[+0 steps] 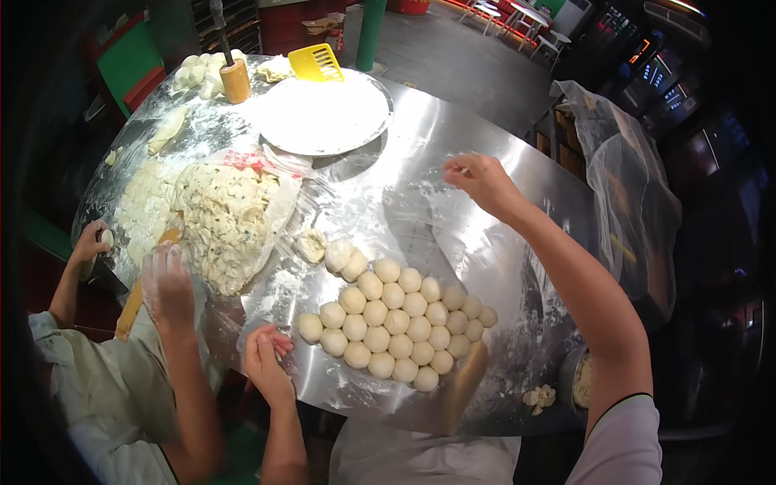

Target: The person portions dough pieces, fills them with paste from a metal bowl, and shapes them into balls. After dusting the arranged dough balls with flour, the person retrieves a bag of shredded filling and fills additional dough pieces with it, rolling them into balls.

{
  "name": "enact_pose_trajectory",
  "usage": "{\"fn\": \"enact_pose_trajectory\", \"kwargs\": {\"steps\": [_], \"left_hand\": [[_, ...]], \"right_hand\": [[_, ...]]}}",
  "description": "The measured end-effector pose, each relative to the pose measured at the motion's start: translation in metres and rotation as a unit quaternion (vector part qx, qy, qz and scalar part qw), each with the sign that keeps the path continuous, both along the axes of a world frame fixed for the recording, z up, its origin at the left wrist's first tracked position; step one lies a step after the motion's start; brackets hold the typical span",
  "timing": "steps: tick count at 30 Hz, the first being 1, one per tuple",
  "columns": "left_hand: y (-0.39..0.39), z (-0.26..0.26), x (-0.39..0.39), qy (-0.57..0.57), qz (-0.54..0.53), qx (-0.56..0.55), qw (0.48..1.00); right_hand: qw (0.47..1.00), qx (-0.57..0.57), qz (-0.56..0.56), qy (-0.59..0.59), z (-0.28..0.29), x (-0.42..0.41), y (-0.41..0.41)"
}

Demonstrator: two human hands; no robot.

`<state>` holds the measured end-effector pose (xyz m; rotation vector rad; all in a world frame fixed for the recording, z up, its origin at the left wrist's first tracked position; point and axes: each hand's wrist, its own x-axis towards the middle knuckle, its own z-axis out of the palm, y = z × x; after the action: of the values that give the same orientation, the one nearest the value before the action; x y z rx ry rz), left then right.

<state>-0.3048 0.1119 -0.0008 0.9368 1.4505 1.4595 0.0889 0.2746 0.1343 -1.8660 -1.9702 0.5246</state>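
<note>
A tight cluster of round dough balls (397, 321) lies on the stainless steel table (485, 260) before me. My left hand (267, 357) is at the table's near edge, left of the cluster, fingers loosely curled and nothing visible in it. My right hand (479, 182) is stretched out above the steel beyond the cluster, thumb and fingers bent; nothing shows between them. Two larger dough pieces (347, 259) touch the back of the cluster. A floury dough scrap (313, 245) sits just left of them.
Left, a co-worker's hand (168, 285) is by a wooden stick (129, 310); their other hand (91, 242) holds a small pale piece. Herb-flecked filling (227, 224) rests on plastic. Behind are a floury white tray (327, 115), yellow scraper (316, 63) and wooden roller (235, 82). A metal bowl (570, 376) stands right.
</note>
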Motion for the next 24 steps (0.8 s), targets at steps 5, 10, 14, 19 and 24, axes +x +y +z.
{"fn": "enact_pose_trajectory", "kwargs": {"steps": [5, 10, 14, 19, 24], "left_hand": [[-0.004, -0.002, -0.006, -0.021, 0.003, 0.0, 1.0], [-0.005, 0.001, -0.003, -0.003, -0.001, -0.002, 1.0], [0.003, -0.001, 0.002, 0.004, -0.019, 0.018, 1.0], [0.002, -0.002, -0.01, -0.015, -0.014, 0.018, 1.0], [0.005, 0.0, -0.011, -0.061, -0.019, 0.019, 0.998]], "right_hand": [[0.995, 0.096, 0.021, -0.021, -0.02, -0.079, 0.117], [0.99, 0.127, 0.0, -0.063, -0.057, -0.125, 0.171], [0.975, 0.219, 0.047, 0.001, -0.072, -0.117, 0.193], [0.99, 0.039, 0.135, 0.001, -0.011, -0.111, 0.126], [0.993, -0.107, 0.058, -0.001, 0.051, -0.065, -0.001]]}}
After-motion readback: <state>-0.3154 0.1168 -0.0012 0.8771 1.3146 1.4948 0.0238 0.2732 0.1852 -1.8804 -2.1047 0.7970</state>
